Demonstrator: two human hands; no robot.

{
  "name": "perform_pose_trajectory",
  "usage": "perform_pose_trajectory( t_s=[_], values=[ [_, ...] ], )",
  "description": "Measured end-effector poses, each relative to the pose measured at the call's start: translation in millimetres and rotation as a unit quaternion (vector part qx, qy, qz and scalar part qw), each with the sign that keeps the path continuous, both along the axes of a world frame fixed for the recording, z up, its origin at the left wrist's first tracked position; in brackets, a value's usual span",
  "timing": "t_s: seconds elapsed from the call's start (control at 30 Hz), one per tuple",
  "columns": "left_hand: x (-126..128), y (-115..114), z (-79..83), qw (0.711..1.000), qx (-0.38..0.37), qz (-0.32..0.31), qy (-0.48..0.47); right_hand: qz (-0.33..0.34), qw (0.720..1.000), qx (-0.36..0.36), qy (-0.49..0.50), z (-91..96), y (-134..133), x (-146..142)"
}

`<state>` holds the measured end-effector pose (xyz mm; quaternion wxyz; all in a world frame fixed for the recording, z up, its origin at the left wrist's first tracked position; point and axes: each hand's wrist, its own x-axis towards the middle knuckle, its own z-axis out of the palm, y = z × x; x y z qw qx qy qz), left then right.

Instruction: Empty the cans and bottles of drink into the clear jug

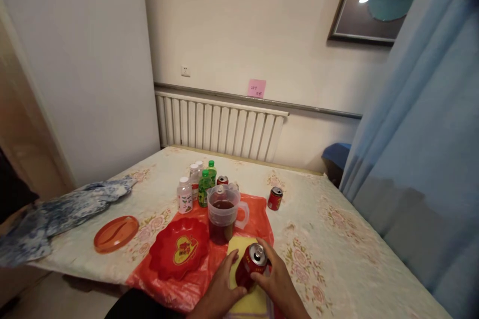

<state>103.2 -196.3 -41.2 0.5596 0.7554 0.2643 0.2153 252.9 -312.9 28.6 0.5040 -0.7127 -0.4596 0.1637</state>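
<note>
A red drink can [245,270] with an opened top stands tilted slightly between my two hands, over a folded yellow cloth [253,304]. My right hand [279,279] grips its right side, thumb in front and fingers behind. On the left, my left hand [221,284] curls around the can's lower side, its thumb against the base. Just beyond is a clear plastic measuring jug [220,217] with brown liquid inside and its handle to the right. A red scalloped tray [164,249] with a yellow heart print lies to the left of my hands.
Behind the jug stand green-capped bottles [204,190], white-capped bottles [184,197] and another red can [222,180]. A further can [275,199] is at right. Red plastic sheeting [258,209] covers part of the floral tablecloth [359,259]. An orange lid [116,234] lies left, near blue-white fabric [75,214].
</note>
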Motion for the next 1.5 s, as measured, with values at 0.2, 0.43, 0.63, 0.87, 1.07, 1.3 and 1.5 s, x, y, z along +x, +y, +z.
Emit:
perform_pose_trajectory(
  t_s=[0.2,0.43,0.63,0.87,1.07,1.3,1.5],
  values=[
    [-22.3,-4.7,41.5,0.988,-0.085,-0.098,-0.088,0.055,0.998,-0.029,0.02,17.3,-2.1,-23.8],
    [-33.5,-11.9,67.1,0.985,-0.119,-0.108,-0.069,0.084,0.995,-0.026,0.045,34.0,-7.4,-38.4],
    [-35.2,-22.1,75.6,0.986,-0.112,-0.07,-0.104,0.074,0.994,-0.013,0.085,35.4,-12.8,-40.4],
    [-33.5,-26.8,75.1,0.989,-0.099,-0.033,-0.107,0.055,0.998,0.029,0.031,39.5,-19.4,-41.4],
    [-32.9,-29.0,73.9,0.992,-0.075,-0.025,-0.103,0.078,0.991,0.078,-0.074,42.3,-26.5,-42.0],
    [-32.3,-29.4,70.9,0.991,-0.063,-0.02,-0.115,0.099,0.985,0.086,-0.113,41.3,-31.3,-40.1],
    [-33.0,-32.3,77.5,0.989,-0.086,-0.025,-0.122,0.096,0.987,0.087,-0.099,46.1,-32.6,-41.2]
  ],
)
